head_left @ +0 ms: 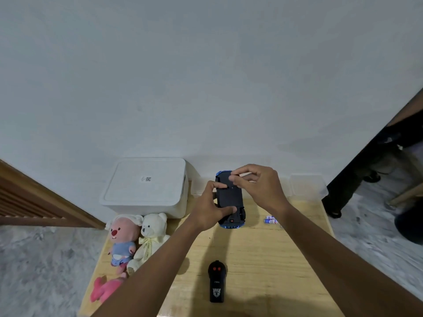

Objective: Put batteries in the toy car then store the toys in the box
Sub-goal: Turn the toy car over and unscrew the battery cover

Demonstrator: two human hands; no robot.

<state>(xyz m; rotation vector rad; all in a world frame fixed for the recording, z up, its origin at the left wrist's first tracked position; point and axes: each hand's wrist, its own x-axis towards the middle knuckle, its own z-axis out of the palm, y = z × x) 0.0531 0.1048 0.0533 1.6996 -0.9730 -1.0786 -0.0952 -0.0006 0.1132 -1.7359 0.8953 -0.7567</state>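
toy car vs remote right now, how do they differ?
The toy car is held up, underside facing the camera, in the left hand, with the right hand at its underside; the remote lies untouched on the table. Car shows blue trim; remote has two red buttons. Car looks wider. Both are mostly black.

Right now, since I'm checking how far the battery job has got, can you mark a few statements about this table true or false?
1. The left hand holds the toy car underside up. True.
2. The white box has its lid off. False: the lid is on.
3. The batteries lie on the table, right of the car. True.
4. The right hand holds the remote control. False: the remote lies on the table, and the right hand's fingertips are at the car's underside.
5. The plush toys are inside the box. False: they lie on the table in front of it.
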